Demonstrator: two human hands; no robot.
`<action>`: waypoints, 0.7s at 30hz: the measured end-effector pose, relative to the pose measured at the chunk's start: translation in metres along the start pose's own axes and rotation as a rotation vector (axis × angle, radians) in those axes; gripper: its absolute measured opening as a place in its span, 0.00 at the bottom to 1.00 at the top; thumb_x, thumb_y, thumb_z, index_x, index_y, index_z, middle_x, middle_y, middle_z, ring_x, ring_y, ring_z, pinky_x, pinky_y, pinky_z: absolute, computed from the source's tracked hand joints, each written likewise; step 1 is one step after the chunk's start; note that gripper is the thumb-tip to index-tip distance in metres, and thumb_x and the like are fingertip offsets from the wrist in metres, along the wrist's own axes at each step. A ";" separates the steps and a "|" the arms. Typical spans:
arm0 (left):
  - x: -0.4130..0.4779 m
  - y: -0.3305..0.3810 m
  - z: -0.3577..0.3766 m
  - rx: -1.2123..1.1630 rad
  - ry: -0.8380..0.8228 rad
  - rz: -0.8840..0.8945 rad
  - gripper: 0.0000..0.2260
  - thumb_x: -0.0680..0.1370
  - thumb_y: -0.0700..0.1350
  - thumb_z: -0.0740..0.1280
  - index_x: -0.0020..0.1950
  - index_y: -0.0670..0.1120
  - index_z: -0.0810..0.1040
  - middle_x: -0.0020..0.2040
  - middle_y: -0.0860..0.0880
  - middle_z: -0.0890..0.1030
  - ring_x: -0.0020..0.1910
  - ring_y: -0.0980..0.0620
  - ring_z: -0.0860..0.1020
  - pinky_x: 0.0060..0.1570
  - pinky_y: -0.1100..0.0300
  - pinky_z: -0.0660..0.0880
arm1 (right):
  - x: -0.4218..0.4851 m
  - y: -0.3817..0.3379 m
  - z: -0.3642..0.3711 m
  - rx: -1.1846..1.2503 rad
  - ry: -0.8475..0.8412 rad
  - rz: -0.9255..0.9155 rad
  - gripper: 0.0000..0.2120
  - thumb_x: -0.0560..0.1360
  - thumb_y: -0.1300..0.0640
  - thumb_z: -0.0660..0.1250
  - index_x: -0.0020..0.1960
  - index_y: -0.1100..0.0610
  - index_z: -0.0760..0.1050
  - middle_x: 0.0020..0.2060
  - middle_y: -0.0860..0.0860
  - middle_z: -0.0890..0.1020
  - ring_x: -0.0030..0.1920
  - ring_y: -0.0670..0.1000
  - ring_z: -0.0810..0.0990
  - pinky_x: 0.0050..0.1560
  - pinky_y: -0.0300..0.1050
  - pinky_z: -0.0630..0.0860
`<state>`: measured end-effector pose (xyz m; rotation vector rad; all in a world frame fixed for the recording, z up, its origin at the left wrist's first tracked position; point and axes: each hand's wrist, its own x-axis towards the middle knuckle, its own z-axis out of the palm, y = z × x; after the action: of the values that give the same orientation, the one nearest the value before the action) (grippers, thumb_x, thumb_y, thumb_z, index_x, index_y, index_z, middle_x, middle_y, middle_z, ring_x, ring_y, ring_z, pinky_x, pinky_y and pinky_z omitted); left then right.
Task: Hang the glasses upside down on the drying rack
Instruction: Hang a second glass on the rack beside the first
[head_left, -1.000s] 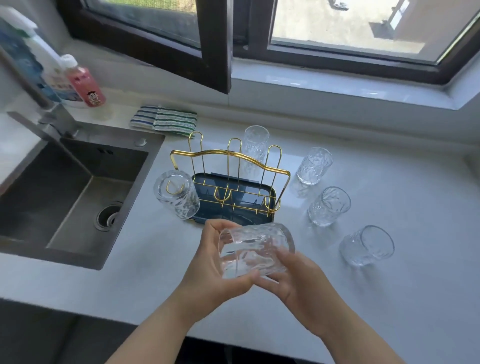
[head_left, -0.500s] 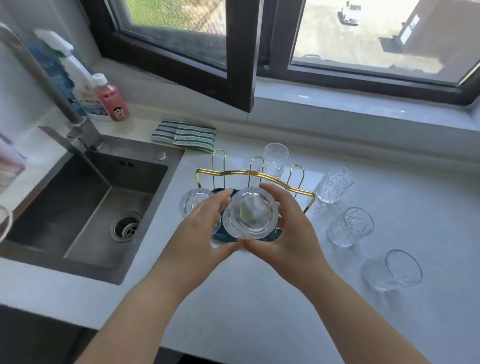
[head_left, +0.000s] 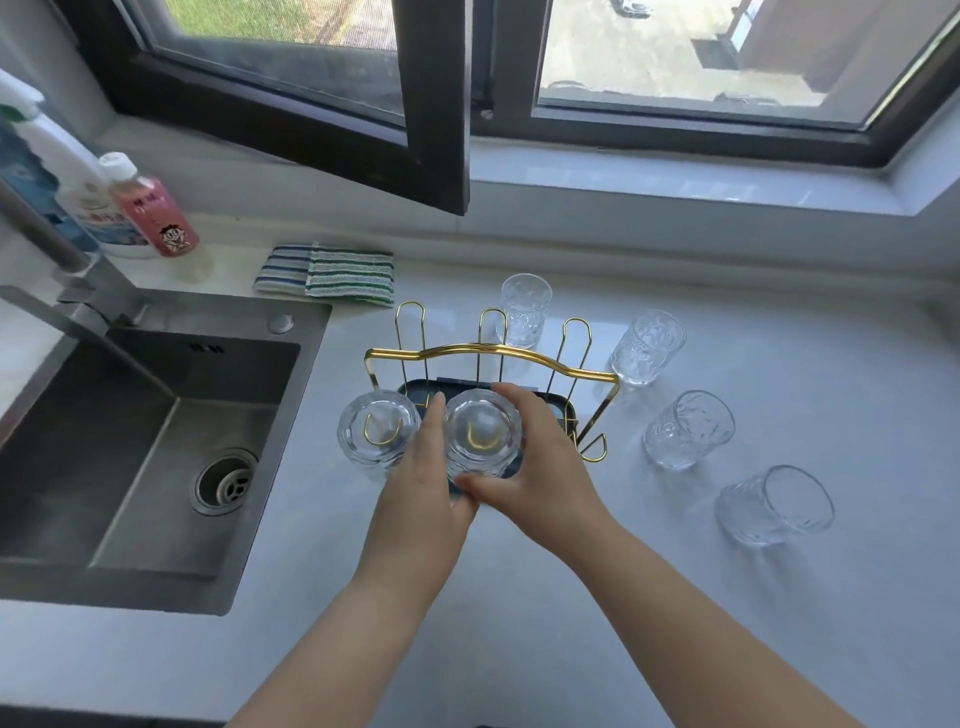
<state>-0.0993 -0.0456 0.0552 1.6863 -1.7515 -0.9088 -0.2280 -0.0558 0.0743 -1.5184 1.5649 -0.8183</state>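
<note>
A gold wire drying rack (head_left: 493, 351) with a dark blue tray stands on the white counter. One clear glass (head_left: 377, 435) hangs upside down on the rack's front left prong. A second glass (head_left: 482, 439) sits upside down over the front middle prong, held between my left hand (head_left: 423, 486) and my right hand (head_left: 540, 462). Several more textured glasses stand upright on the counter: one behind the rack (head_left: 524, 310) and three to its right (head_left: 647, 347) (head_left: 688, 430) (head_left: 774, 505).
A steel sink (head_left: 130, 441) with its tap lies to the left of the rack. Bottles (head_left: 150, 213) and a folded striped cloth (head_left: 324, 272) sit at the back left. An open window sash (head_left: 431, 130) hangs over the counter's back edge.
Both hands turned the held glass bottom-up, carried it forward from above the counter and lowered it onto the rack's front middle prong, beside the hung glass.
</note>
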 end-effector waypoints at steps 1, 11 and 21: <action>0.000 -0.001 0.002 0.015 0.003 -0.006 0.37 0.72 0.40 0.68 0.73 0.55 0.50 0.69 0.50 0.69 0.65 0.50 0.70 0.52 0.65 0.65 | 0.001 0.001 0.001 0.001 -0.005 0.008 0.39 0.62 0.58 0.76 0.68 0.49 0.62 0.62 0.45 0.72 0.60 0.43 0.71 0.51 0.24 0.64; -0.001 -0.002 0.014 0.033 0.015 -0.034 0.36 0.73 0.39 0.67 0.73 0.56 0.50 0.71 0.49 0.67 0.66 0.49 0.70 0.56 0.61 0.67 | 0.003 0.010 0.005 0.008 -0.054 0.059 0.39 0.64 0.59 0.73 0.69 0.48 0.58 0.64 0.45 0.69 0.58 0.42 0.70 0.44 0.21 0.64; -0.016 0.002 0.023 -0.014 0.086 0.038 0.42 0.73 0.35 0.66 0.68 0.64 0.41 0.75 0.49 0.59 0.71 0.49 0.63 0.64 0.56 0.65 | -0.005 0.009 0.004 0.009 -0.100 0.011 0.46 0.67 0.51 0.73 0.73 0.52 0.46 0.73 0.48 0.56 0.72 0.45 0.57 0.65 0.34 0.55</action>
<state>-0.1175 -0.0278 0.0437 1.6526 -1.7103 -0.8177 -0.2288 -0.0498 0.0646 -1.5197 1.4934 -0.7314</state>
